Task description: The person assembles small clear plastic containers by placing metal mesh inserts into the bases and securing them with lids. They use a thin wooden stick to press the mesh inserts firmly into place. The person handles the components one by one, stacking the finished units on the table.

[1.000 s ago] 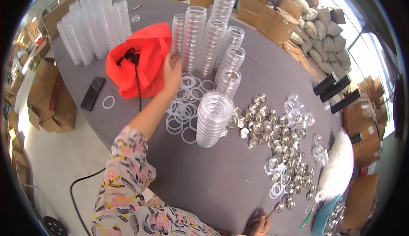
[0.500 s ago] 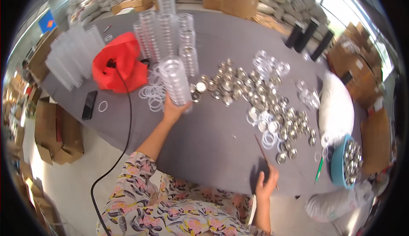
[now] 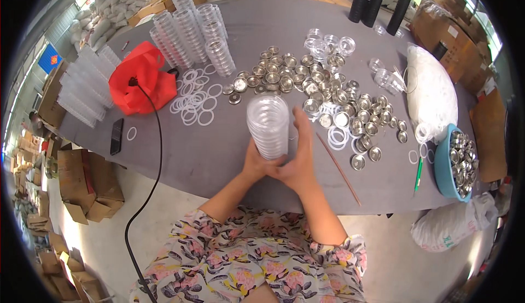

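A stack of clear round plastic cups (image 3: 268, 122) is held up in front of me, tilted over the table. My left hand (image 3: 256, 163) is wrapped round its lower end. To the right of the stack, my right hand (image 3: 301, 163) has its fingers raised and apart, its lower part meeting my left hand near the base; whether it touches the plastic I cannot tell. A thin brown stick (image 3: 340, 171) lies on the grey table, right of that hand. Silver metal caps (image 3: 284, 73) spread in a loose heap beyond the stack, and white rings (image 3: 191, 98) lie to its left.
Tall clear stacks (image 3: 188, 32) stand at the back left, beside a red cloth bag (image 3: 141, 79) with a black cable (image 3: 159, 155). A phone (image 3: 116, 137) lies at left. Rightward are a white bag (image 3: 432, 92), a blue basin (image 3: 444, 163) of caps, a green pen (image 3: 419, 174) and black cylinders (image 3: 376, 2).
My left hand has brought the stack from beside the tall stacks rightward and nearer to me. My right hand has let go of the stick and come over to the stack.
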A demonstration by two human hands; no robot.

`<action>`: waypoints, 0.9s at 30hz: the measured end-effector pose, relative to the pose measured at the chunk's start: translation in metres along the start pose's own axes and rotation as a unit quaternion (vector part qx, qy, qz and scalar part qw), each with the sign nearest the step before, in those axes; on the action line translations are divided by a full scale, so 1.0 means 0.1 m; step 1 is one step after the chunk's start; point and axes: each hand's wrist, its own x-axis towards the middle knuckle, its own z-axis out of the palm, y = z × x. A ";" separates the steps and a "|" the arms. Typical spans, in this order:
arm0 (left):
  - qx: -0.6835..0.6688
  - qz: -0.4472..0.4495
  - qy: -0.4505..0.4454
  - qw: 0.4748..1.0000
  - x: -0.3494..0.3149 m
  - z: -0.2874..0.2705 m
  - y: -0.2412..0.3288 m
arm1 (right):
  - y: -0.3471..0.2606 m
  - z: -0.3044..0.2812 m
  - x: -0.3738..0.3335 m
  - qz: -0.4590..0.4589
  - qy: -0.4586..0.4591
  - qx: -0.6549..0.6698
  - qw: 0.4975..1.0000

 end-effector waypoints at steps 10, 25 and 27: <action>0.019 -0.054 0.041 0.998 0.28 -0.84 -0.13 | 0.01 0.14 0.26 -0.061 0.068 0.009 0.996; 0.564 -0.033 -0.017 0.825 0.82 -1.11 -0.14 | -0.01 0.11 0.26 -0.068 0.078 0.000 0.995; 0.372 -0.163 0.024 0.913 0.73 -1.17 0.08 | -0.03 0.10 0.26 -0.057 0.059 -0.017 0.996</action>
